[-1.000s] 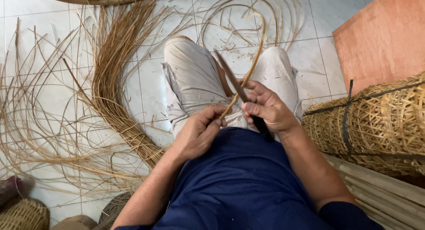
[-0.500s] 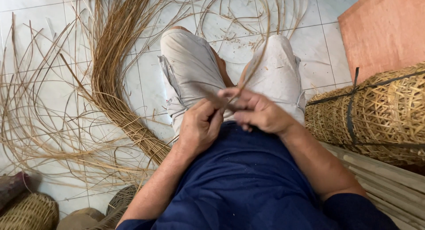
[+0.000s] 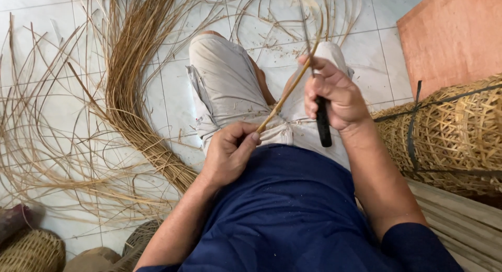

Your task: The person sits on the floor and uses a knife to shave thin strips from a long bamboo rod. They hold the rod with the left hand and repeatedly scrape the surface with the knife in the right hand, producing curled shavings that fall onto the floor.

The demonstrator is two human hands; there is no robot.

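While a cane strip [image 3: 285,97] is pinched over the lap by the left hand [image 3: 230,151], a black-handled knife [image 3: 322,120] is clenched in the right hand [image 3: 334,94]; splitting seems underway, so a steady pull is needed.

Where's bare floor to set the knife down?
Bare tile lies right of the right knee, bordered by the orange board and woven baskets. A smaller patch sits between the left knee and the cane bundle. Far left is crowded with loose strips.

Knife [image 3: 322,126] blade blurred (basket [image 3: 455,136] cut off)
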